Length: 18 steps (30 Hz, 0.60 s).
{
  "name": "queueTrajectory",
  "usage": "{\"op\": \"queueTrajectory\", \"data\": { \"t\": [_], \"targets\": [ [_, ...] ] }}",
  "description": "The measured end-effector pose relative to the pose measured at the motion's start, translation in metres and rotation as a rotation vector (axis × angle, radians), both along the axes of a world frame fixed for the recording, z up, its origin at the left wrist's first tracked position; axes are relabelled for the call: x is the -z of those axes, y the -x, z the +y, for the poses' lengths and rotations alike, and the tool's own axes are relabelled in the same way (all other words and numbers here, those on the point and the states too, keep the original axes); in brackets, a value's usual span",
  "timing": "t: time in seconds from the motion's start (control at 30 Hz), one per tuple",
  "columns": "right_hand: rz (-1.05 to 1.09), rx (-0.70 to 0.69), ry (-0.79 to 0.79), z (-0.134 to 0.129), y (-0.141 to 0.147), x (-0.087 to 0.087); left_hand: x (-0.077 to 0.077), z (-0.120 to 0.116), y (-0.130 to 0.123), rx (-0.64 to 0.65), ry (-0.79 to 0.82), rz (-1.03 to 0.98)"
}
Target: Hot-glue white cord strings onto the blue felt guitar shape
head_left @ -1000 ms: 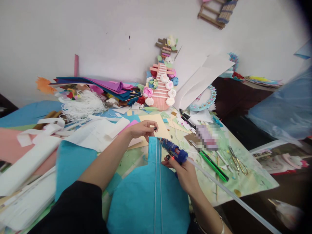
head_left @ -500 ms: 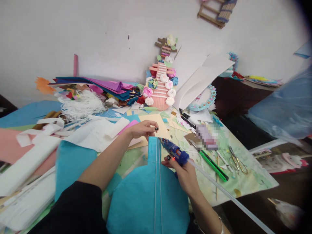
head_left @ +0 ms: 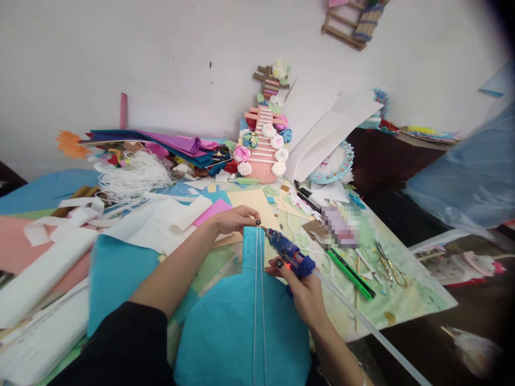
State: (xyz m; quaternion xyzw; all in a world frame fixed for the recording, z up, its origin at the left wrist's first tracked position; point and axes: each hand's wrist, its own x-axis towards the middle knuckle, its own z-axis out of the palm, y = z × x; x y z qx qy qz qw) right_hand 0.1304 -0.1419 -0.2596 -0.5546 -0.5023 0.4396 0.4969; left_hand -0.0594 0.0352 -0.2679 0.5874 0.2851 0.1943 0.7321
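Apparently, the step in hand is gluing white strings (head_left: pixel 255 300) at the tip of the blue guitar-shaped piece (head_left: pixel 225 321), which lies at the near side of the worktop (head_left: pixel 426 292). The left hand (head_left: pixel 237 219) has its fingers drawn together at that tip; whether they pinch a string, I cannot tell. The right hand (head_left: pixel 308 295) is wrapped around the glue gun (head_left: pixel 287 247), nozzle close beside the tip. The next move likely calls for steady string placement. The piece's long axis runs away from the person, neck pointing wallward.

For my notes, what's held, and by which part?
The right hand holds the glue gun by its handle; the left hand apparently pinches white string at its top.
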Motion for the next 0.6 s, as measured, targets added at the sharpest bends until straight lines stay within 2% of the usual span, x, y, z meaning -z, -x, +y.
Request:
{"op": "queueTrajectory", "data": {
  "t": [0.3,0.5,0.6],
  "targets": [
    [0.071,-0.045,-0.056,-0.002,-0.002,0.0,0.008,-0.016,-0.005,-0.067,0.079,-0.014],
    [0.076,-0.03,-0.061,-0.005,-0.006,0.003,0.017,-0.039,-0.008,-0.247,0.152,-0.145],
    [0.099,-0.014,-0.048,-0.006,-0.007,0.006,0.02,-0.051,-0.009,-0.298,0.158,-0.184]
  ]
}}
